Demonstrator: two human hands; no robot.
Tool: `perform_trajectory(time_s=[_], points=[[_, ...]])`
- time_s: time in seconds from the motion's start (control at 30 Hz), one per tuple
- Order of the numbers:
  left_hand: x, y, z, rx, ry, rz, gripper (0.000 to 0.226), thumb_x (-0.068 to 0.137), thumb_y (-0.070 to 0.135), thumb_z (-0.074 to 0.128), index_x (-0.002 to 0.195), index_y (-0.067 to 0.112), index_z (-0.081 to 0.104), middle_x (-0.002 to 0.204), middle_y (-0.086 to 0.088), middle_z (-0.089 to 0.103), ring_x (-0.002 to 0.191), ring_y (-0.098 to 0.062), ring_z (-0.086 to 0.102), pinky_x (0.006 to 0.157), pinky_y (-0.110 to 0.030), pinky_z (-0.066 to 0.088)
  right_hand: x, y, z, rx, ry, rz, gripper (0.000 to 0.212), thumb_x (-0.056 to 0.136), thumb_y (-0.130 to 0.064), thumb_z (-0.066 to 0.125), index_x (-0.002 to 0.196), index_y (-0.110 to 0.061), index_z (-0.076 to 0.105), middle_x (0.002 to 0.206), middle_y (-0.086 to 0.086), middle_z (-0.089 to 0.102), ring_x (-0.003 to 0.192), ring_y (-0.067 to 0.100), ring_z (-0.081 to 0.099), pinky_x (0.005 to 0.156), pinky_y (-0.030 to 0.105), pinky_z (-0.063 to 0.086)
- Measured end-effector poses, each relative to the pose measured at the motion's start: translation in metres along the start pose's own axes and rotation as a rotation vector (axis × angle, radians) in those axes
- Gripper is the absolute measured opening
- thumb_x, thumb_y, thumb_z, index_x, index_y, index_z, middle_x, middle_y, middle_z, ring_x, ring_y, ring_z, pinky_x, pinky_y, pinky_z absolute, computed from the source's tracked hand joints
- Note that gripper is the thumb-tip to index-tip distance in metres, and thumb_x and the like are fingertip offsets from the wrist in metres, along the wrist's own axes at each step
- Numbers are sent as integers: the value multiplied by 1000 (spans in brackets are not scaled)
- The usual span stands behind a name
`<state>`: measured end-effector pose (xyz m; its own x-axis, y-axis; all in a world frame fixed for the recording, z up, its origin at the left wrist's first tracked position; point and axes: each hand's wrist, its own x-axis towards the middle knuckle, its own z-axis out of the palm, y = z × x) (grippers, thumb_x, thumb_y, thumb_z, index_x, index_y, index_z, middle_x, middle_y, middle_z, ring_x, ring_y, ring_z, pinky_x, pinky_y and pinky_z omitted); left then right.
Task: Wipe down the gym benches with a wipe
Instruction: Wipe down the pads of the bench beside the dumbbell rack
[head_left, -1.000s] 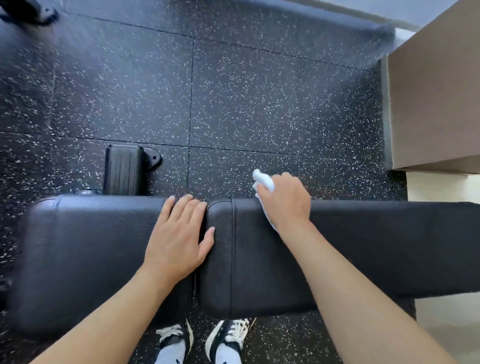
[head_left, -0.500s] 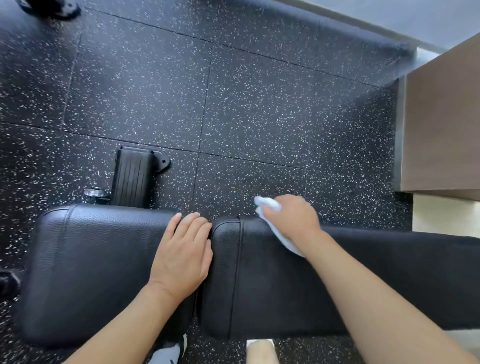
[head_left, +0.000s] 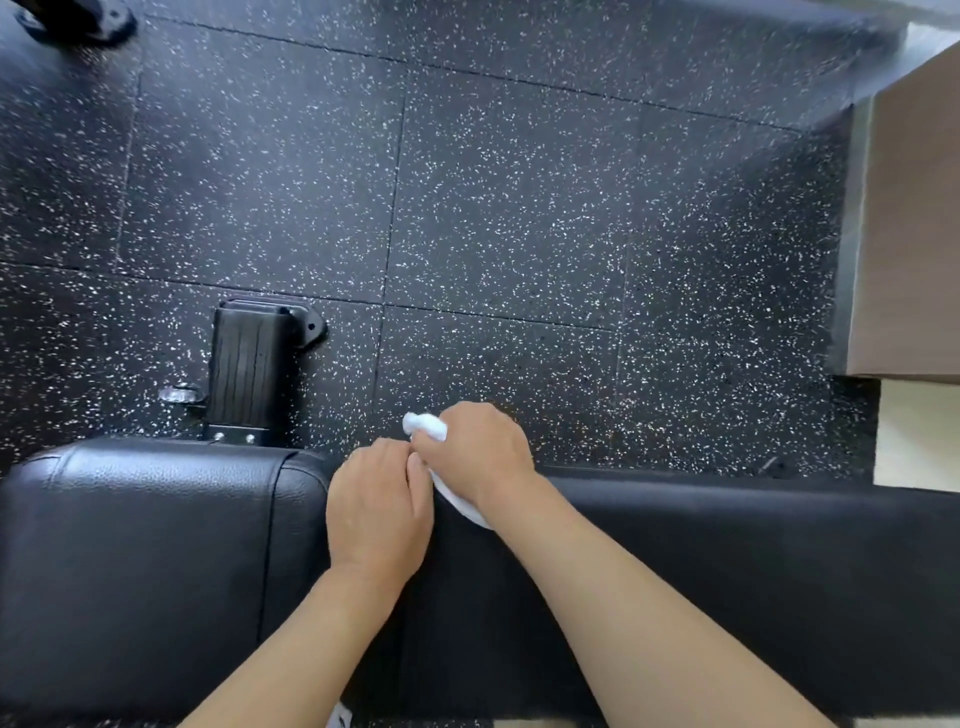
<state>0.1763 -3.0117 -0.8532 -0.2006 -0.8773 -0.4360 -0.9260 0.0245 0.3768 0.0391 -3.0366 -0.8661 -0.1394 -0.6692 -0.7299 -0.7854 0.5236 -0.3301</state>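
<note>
A: Where was the wipe?

B: Bunched in the right hand, at the far edge of the black padded surface, near the gap between its two pads. A white end stuck out past the knuckles toward 11 o'clock, and more showed under the palm on the long pad.

A: And the grip?

B: The right hand's grip was closed round the wipe. The left hand lay at 9 o'clock of the right, touching it, fingers bent down over the gap; I couldn't tell whether that grip held anything.

A: Anything else around?

B: The shorter seat pad sat at 9 o'clock. Beyond it, at 11 o'clock, a ribbed black foot stood on the speckled rubber floor. A brown box-like unit stood at 2 o'clock.
</note>
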Motion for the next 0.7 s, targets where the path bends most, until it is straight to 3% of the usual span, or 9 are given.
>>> perform_trajectory(time_s=[0.17, 0.27, 0.37, 0.57, 0.7], points=[[-6, 15, 10, 196, 12, 304, 32, 101, 26, 43, 112, 19, 73, 112, 6, 72, 102, -23, 66, 97, -42, 46, -20, 116, -51, -39, -30, 159, 37, 89, -55, 54, 80, -22, 68, 85, -5, 67, 83, 27, 64, 73, 36, 52], [-8, 30, 29, 225, 115, 298, 31, 98, 27, 46, 110, 22, 75, 111, 8, 74, 101, -22, 66, 96, -43, 44, -42, 195, -82, -54, 31, 279, 42, 88, -60, 51, 74, -23, 67, 79, -9, 65, 78, 20, 64, 68, 34, 49], [-6, 30, 40, 208, 213, 310, 32, 96, 28, 47, 106, 23, 77, 109, 10, 75, 100, -20, 64, 92, -40, 41, -50, 224, -89, -49, 124, 296, 44, 86, -62, 50, 65, -26, 63, 68, -7, 61, 66, 14, 59, 58, 33, 41], [-7, 29, 42, 206, 221, 314, 29, 95, 29, 49, 103, 24, 77, 103, 11, 74, 94, -21, 62, 86, -41, 41, -34, 141, -49, -133, 126, 104, 45, 93, -54, 49, 66, -19, 54, 68, -6, 53, 63, 22, 53, 54, 34, 30], [-6, 26, 42, 181, 212, 312, 27, 95, 29, 49, 101, 23, 75, 99, 10, 73, 91, -22, 63, 84, -42, 41, -26, 74, -26, -97, 121, 22, 36, 95, -51, 51, 74, -23, 60, 78, -3, 58, 73, 27, 56, 60, 35, 34]])
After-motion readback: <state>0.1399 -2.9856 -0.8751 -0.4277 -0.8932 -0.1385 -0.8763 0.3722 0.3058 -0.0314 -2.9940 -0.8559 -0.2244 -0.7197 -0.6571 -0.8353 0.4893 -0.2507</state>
